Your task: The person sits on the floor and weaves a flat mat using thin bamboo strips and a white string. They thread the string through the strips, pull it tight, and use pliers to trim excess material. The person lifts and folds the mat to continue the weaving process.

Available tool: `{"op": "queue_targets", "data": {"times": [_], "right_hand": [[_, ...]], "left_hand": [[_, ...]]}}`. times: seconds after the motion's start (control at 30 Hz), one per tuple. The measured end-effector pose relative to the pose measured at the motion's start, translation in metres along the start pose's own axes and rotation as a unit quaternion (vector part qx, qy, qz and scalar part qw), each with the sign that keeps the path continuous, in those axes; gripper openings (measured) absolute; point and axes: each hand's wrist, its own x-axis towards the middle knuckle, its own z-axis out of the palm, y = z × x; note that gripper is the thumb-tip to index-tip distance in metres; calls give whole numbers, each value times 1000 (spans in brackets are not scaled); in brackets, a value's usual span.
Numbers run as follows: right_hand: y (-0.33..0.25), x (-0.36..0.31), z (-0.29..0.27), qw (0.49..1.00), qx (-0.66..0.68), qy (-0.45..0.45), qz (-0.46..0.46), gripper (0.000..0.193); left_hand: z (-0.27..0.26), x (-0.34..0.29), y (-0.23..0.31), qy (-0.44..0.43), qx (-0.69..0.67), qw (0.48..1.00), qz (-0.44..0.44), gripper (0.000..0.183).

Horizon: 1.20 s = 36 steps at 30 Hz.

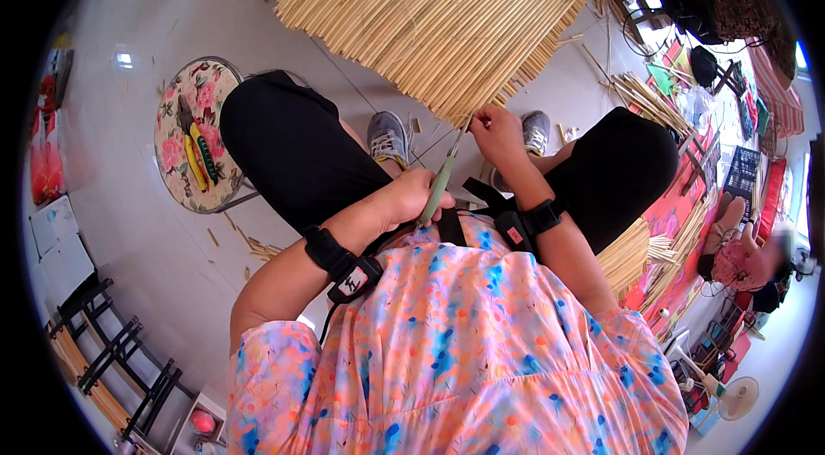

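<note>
A broad mat of thin straw-coloured sticks (430, 17) lies in front of me, its near corner pointing toward my hands. My left hand (411, 197) is closed around a slim tool with a pale green handle (439, 189). The tool's narrow metal end points up to that near corner; its exact kind does not show. Beside the metal end, my right hand (498, 135) pinches its fingers together at the corner of the mat. Whatever lies between those fingertips is too small to make out.
To the left, a round floral stool (176, 167) holds pliers with yellow and green handles (199, 154). Loose sticks (653, 103) lie in heaps at the right. Farther right a person in pink (743, 262) sits near a fan (738, 397). Stick scraps litter the tiled floor.
</note>
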Motion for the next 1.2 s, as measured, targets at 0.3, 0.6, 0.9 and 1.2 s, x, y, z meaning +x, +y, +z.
{"op": "queue_targets", "data": {"times": [0.3,0.6,0.9,1.2], "right_hand": [[2,0,1,1000,-6,-2,1,15],[4,0,2,1000,-21,-4,-10,15],[5,0,2,1000,-7,-4,-5,14],[7,-1,4,1000,1,-1,-13,14]], "left_hand": [[2,3,0,15,22,1000,4,14],[-1,4,-4,-2,8,1000,9,13],[-2,4,-2,-7,18,1000,9,13],[-1,3,-3,-7,18,1000,10,12]]}}
